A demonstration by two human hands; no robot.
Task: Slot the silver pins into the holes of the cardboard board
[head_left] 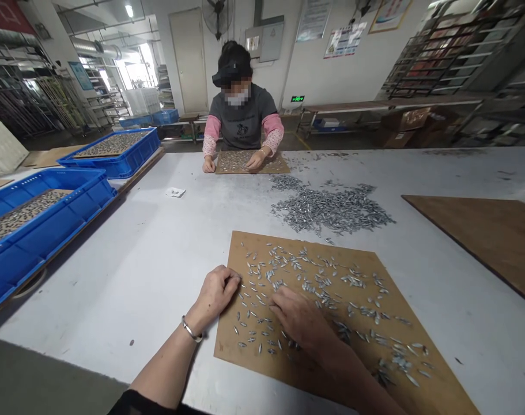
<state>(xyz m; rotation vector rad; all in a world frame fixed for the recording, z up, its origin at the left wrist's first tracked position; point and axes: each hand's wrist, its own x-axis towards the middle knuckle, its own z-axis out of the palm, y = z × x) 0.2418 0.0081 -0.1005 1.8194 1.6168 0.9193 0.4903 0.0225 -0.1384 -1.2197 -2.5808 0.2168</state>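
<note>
A brown board (262,242) lies before me on the white table, scattered with many small, pointed, silvery metal pieces (323,282). At the board's left edge rests my left hand (216,291), its fingers curled together; whatever may be in them is hidden. My right hand (299,317) is over the board's left-centre, low among the pieces, with thumb and fingers drawn together. I cannot make out what is between its fingertips. Pieces on the left part of the board lie spaced apart, while those at the middle and right lie in clumps.
Beyond the board lies a large heap of the same pieces (331,207). Across the table a person (242,115) has both hands at another covered board (277,166). Blue crates (89,193) stand left; a bare brown board (478,225) lies right. A scrap of white paper (176,192) is nearby.
</note>
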